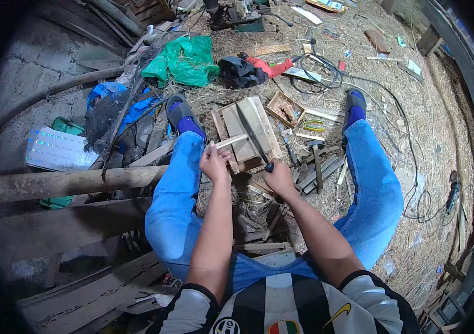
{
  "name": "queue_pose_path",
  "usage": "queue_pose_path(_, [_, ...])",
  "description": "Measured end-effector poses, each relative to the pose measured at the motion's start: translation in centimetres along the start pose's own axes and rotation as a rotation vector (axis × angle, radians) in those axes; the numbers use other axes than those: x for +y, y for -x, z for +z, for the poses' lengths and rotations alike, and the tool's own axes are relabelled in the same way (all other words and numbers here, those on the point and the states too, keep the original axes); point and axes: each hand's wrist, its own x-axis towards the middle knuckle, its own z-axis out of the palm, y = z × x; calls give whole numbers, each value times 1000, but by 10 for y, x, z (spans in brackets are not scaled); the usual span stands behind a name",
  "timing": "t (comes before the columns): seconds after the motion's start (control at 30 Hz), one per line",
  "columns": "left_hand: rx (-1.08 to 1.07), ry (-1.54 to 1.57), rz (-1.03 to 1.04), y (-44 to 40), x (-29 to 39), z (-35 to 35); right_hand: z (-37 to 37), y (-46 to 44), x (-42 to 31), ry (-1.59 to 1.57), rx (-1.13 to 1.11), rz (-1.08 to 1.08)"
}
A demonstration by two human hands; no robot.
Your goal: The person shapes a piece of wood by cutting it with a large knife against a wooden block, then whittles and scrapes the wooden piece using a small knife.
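holding a long dark knife (253, 131) in the right hand (280, 179) here, fingers wrapped round the black handle, so that hand is closed up snug. the knife's long axis runs on a slant, with the tip aimed away from the body and off to the left, and the handle end nearest the person. so basically the whole blade sits out ahead of the right hand and a bit to its left, over a pale wooden block (265, 123) on the ground between the feet

the left hand (214, 163) has a thin pale stick (233, 141) pinched near one end, fingers drawn in narrow. the stick lies crosswise, its long axis going left to right with the far end tipped slightly away from the person. most of it sticks out to the right of the left hand, above the block, and its free end comes right up to the blade, tho i can't tell if they actually touch

just right of the block there's a small open wooden box (286, 109), and a hammer (318, 167) lies near the right hand, handle toward the person
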Motion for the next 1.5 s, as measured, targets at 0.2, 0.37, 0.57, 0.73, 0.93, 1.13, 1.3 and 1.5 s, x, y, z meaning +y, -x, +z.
queue_pose_path(0.2, [65,29,-209,-16,-6,-22,-1,-2,3,-245,-102,182])
queue_pose_path(0.37, [71,69,-467,-24,-15,-30,9,-11,23,-273,-87,163])
queue_pose_path(0.57, [29,289,-757,-28,-25,-34,1,-8,16,-282,-89,135])
queue_pose_path(0.73, [-20,247,-645,-17,-16,-29,2,-11,18,-225,-86,99])
queue_pose_path(0.93, [-127,-1,-397,10,26,-10,-6,-4,7,-33,53,-8])
queue_pose_path(1.13, [-209,-267,-128,27,49,16,-20,7,-24,17,69,-41])
queue_pose_path(1.3, [-212,-227,-28,27,47,37,-14,6,-21,44,26,-70])
queue_pose_path(1.5, [-167,-72,-45,22,42,53,-13,4,-17,8,20,-56])
